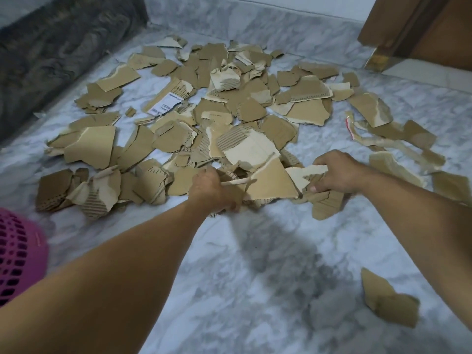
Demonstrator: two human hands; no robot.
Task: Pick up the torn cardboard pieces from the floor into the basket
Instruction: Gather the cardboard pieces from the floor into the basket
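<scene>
Several torn brown cardboard pieces point(224, 106) lie spread over the marble floor point(255, 290). My left hand point(212, 187) grips a bunch of pieces at the near edge of the pile, including a large triangular piece point(270, 182). My right hand point(337, 172) pinches a pale torn piece point(301, 175) beside it. A pink perforated basket point(20, 256) shows at the left edge, partly cut off by the frame. One loose piece point(388, 300) lies apart near my right forearm.
A dark patterned fabric mass point(56, 47) runs along the back left. A wooden door and frame point(419, 29) stand at the back right. A piece with a white barcode label point(166, 103) lies in the pile. A torn strip with red print point(351, 126) lies right.
</scene>
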